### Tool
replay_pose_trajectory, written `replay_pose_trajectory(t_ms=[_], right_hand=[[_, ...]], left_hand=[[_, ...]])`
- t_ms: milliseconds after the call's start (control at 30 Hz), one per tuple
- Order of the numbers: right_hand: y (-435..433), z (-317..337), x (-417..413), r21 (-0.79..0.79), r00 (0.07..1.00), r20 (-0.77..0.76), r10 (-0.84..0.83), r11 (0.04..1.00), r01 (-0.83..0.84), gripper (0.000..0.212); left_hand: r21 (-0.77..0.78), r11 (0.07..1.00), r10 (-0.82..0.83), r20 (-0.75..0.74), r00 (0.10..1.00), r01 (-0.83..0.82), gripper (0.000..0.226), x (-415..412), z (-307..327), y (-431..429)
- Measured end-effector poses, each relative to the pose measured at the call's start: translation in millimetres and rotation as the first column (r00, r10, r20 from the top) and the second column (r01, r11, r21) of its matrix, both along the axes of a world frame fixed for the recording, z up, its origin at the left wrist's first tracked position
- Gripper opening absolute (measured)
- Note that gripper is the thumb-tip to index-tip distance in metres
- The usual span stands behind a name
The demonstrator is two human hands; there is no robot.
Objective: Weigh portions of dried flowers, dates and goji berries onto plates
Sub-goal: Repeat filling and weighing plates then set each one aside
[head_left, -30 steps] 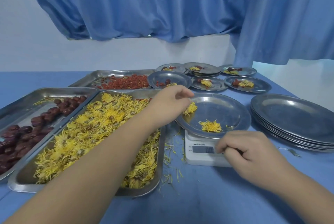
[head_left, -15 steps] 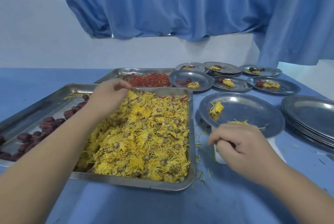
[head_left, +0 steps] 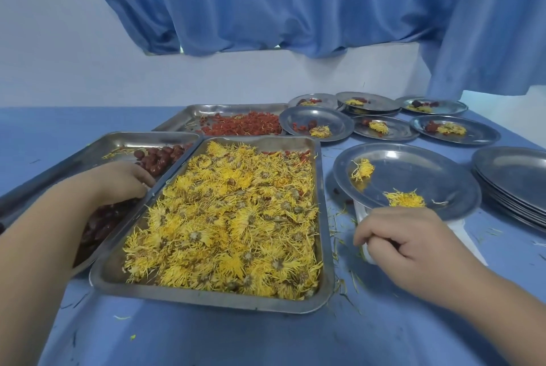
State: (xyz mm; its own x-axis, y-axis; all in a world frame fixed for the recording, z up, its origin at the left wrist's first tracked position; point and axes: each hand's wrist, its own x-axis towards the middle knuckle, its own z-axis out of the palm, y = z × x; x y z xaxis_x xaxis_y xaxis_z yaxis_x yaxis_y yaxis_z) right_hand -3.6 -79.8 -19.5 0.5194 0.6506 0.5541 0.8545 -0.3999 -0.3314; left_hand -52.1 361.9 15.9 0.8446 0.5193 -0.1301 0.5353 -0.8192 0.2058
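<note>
- A round steel plate (head_left: 419, 170) sits on a small white scale (head_left: 361, 215). It carries two clumps of spiky yellow dried flowers (head_left: 404, 199), one near its front rim and one at its left.
- The left hand (head_left: 118, 180) reaches into the steel tray of dark red dates (head_left: 156, 158), fingers bent down among them. Whether it grips one cannot be told.
- The right hand (head_left: 413, 244) rests against the scale's front, fingers curled into a fist with nothing visible in it.
- A rectangular steel tray (head_left: 206, 298) heaped with yellow flowers lies between the hands.
- Red goji berries (head_left: 245, 126) fill a tray behind it.
</note>
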Motion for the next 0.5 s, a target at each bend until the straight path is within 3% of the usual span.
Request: replay_pose_trajectory(t_ms=[133,500], right_hand=[[-3,1,-2,0.004,1.000,-0.004,0.000,1.000,0.000,0.026],[-5,3,-7,-0.041,1.000,-0.012,-0.015,0.999,0.014,0.021]], left_hand=[[-0.007,0.999,-0.047,-0.025,0.999,0.047,0.027,-2,3,0],[0.012,0.998,-0.055,0.224,0.973,0.054,0.026,-25,-15,4]])
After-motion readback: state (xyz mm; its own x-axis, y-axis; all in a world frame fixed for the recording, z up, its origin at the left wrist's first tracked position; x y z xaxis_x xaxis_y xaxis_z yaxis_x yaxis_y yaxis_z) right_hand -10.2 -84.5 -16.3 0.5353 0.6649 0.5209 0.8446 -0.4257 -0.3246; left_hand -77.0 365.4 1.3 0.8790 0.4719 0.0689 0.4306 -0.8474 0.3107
